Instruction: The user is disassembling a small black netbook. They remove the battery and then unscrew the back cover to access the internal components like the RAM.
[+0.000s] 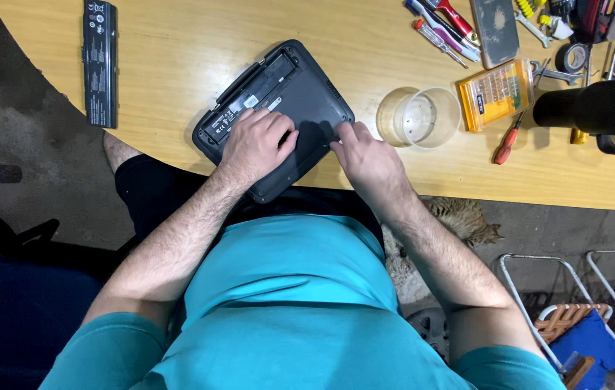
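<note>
The dark grey plastic laptop [278,108], turned underside up, lies at an angle on the light wooden table [177,50], near the table's front edge and directly in front of the person. Its battery bay, at the far left side of the casing, is open and shows a label.

The left hand [253,148] rests palm down on the near left part of the laptop's underside, fingers loosely curled and pressed against the casing just below the open bay. It grips nothing; it lies flat on the surface. The right hand [369,162] sits at the laptop's near right corner, with its extended fingertips touching the casing edge and the remaining fingers folded together. It holds no tool.

The laptop thus lies beneath the left hand and just left of the right hand.

A long black rectangular battery pack [100,63] lies well apart from the laptop, at the table's far left edge. A clear round plastic cup [419,117] stands just to the right of the laptop, near the right hand. Beside the cup lies an orange transparent bit case [495,94], and a red-handled screwdriver [506,141] lies in front of it. Further tools lie along the table's far right area. A black cylindrical object [596,107] extends in from the right edge.
</note>
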